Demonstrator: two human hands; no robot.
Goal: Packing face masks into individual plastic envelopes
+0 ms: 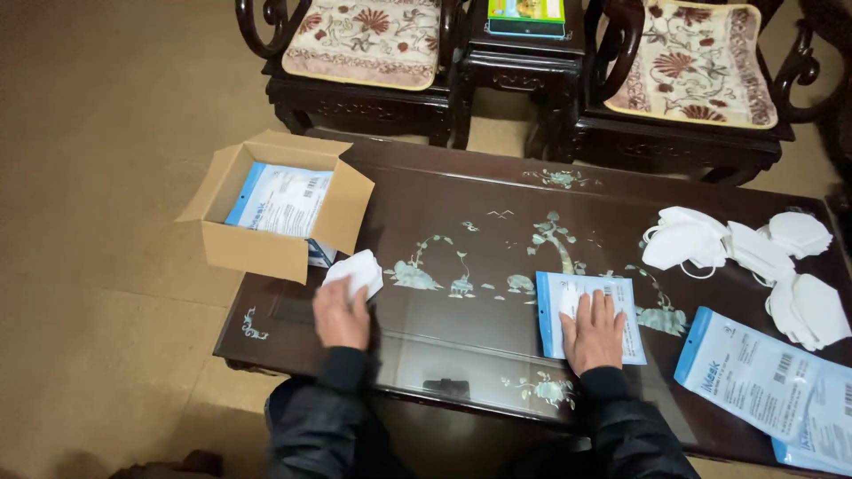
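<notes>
My left hand [341, 317] rests on a folded white face mask [357, 270] lying on the dark inlaid table [461, 239], just right of an open cardboard box [257, 248]. The box holds a blue-and-white pouch [282, 200]. My right hand [593, 333] lies flat, fingers spread, on another blue-and-white pouch [557, 298] near the table's front edge. Both arms wear dark sleeves.
A pile of loose white masks [754, 257] lies at the table's right. More blue-and-white pouches [763, 377] are stacked at the front right corner. Two dark carved chairs with floral cushions [368, 40] and a small side table [524, 53] stand behind.
</notes>
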